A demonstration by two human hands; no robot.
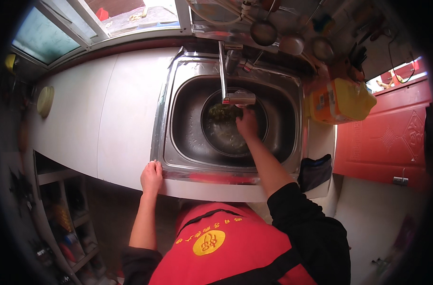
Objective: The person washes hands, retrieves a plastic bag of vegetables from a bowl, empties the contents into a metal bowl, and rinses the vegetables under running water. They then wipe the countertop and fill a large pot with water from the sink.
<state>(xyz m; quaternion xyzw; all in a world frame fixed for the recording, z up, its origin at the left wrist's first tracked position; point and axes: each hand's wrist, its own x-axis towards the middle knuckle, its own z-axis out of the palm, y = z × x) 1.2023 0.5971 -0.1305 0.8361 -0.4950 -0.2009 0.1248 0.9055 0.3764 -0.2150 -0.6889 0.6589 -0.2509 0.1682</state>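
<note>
My right hand (247,123) reaches into a round metal basin (216,149) that stands in the stainless steel sink (188,131). Its fingers are bent at the right side of a clump of wet greens (222,112); whether they grip any of it cannot be told. Cloudy water with small green bits is in the basin. The faucet (240,98) hangs over the basin, just above my right fingertips. My left hand (152,174) rests on the counter's front edge, left of the sink's front left corner, with its fingers together and nothing visible in them.
A yellow and orange plastic jug (339,101) stands right of the sink. A dark cloth (314,172) lies over the counter at front right. Ladles (263,32) hang behind the faucet. A pale ribbed round object (45,102) sits at the white counter's (131,117) far left.
</note>
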